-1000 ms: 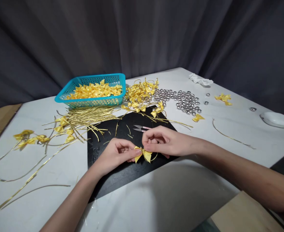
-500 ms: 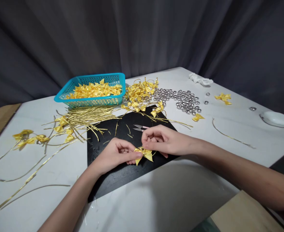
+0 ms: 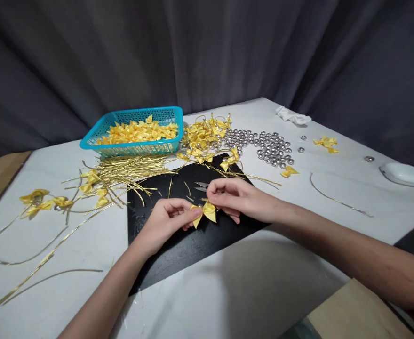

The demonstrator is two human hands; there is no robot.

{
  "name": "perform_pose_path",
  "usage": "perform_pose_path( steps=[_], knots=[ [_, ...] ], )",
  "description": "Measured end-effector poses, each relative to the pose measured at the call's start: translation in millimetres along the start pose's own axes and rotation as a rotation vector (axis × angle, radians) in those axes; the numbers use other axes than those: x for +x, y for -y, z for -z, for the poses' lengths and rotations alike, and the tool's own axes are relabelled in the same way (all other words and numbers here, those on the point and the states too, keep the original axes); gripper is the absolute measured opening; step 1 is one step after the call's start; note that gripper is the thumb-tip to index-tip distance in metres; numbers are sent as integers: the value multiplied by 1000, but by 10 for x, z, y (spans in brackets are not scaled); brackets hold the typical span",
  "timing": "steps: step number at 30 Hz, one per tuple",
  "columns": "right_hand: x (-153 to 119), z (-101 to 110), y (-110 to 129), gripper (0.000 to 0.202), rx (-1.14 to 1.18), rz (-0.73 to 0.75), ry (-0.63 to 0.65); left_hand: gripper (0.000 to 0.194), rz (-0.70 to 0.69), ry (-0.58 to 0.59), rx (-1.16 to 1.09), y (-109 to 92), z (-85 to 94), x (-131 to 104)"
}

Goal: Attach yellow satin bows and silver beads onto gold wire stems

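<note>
Over the black mat point(image 3: 168, 263), a yellow ribbon bow point(image 3: 209, 213) is pinched between my two hands. My left hand point(image 3: 171, 219) has its thumb and forefinger closed on the bow's left side. My right hand point(image 3: 235, 197) grips the other side by its upper edge, fingers curled. A small shiny bit shows at the top of the bow, mostly hidden by the fingertips. Just behind my right hand lie scissors point(image 3: 201, 186), with only the blades visible.
A blue basket point(image 3: 180, 123) of yellow bows stands at the back left. Gold cords point(image 3: 136, 167) lie before it. Finished-looking bows with cords point(image 3: 203, 134) are heaped beside silver beads point(image 3: 274, 148). A white dish point(image 3: 402, 174) and crumpled tissue point(image 3: 293, 116) are on the right.
Both hands have moved slightly up and to the left with the bow, away from the table's front edge. More of the bow's two tails now shows.
</note>
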State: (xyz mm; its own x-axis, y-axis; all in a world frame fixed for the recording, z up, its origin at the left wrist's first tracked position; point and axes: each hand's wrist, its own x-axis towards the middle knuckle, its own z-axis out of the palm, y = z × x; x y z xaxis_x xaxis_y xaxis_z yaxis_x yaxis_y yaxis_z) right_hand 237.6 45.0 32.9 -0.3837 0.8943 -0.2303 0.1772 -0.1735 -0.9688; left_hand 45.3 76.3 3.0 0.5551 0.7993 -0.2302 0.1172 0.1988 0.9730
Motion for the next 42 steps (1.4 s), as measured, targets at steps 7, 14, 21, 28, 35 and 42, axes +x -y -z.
perform_pose_path(
  steps=[7,14,21,28,35,42],
  knots=[
    [48,128,2,15,-31,-19,-309,25,-26,-42,7,51,12,7],
    [53,161,-94,13,-962,59,-330,22,-44,-36,-147,45,35,10],
    [39,90,-81,19,-861,208,-581,28,-24,-113,-276,-6,10,12],
    [17,-133,-50,32,-335,-50,-92,29,-53,-162,-321,-11,9,21],
    [48,-136,-77,21,-10,-175,44,25,-32,-175,-342,-5,11,26],
    [35,-58,-76,18,-121,-105,182,25,-38,-186,-385,-14,10,26]
  ],
)
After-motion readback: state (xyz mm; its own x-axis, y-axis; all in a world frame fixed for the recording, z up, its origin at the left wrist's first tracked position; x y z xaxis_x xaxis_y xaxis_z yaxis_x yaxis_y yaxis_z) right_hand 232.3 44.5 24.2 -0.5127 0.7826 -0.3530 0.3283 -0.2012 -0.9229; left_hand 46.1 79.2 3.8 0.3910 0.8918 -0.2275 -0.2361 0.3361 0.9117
